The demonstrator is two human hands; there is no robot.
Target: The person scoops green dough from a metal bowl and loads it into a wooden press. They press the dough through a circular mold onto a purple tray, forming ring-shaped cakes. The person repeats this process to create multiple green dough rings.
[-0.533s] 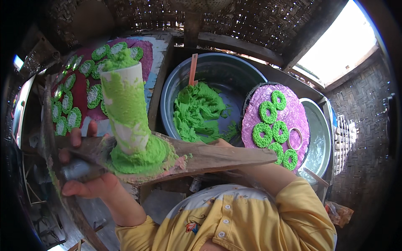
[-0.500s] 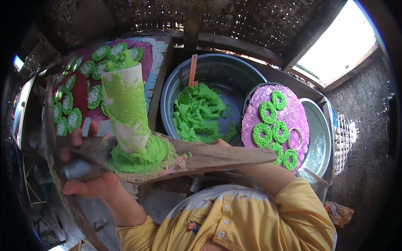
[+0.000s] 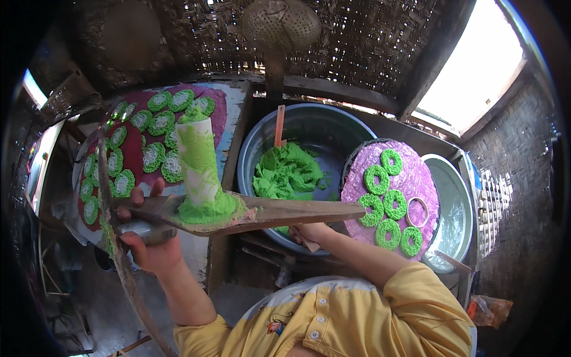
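Observation:
A wooden lever (image 3: 285,211) lies across the middle, carrying an upright white tube (image 3: 199,160) coated and topped with green dough, with more dough round its foot. My left hand (image 3: 143,244) has fingers curled round a greyish cylinder (image 3: 156,235) below the lever's left part. My right hand (image 3: 312,232), beneath the lever's right part, grips a piece of wood (image 3: 306,243) at the front of a big tub (image 3: 357,125) holding green dough (image 3: 285,166) and an orange spatula (image 3: 279,122).
A left board with pink sheeting (image 3: 211,95) holds several lacy green-and-white pieces (image 3: 153,154). Right are a round pink tray (image 3: 363,154) with several green rings (image 3: 395,204) and a pale ring (image 3: 417,212), and a basin (image 3: 452,202). A long curved wooden strip (image 3: 128,279) runs down at left.
The view has shifted, so the surroundings sit lower in the picture. The tube and lever look smaller and farther from me. My right hand shows more clearly, with wood in it.

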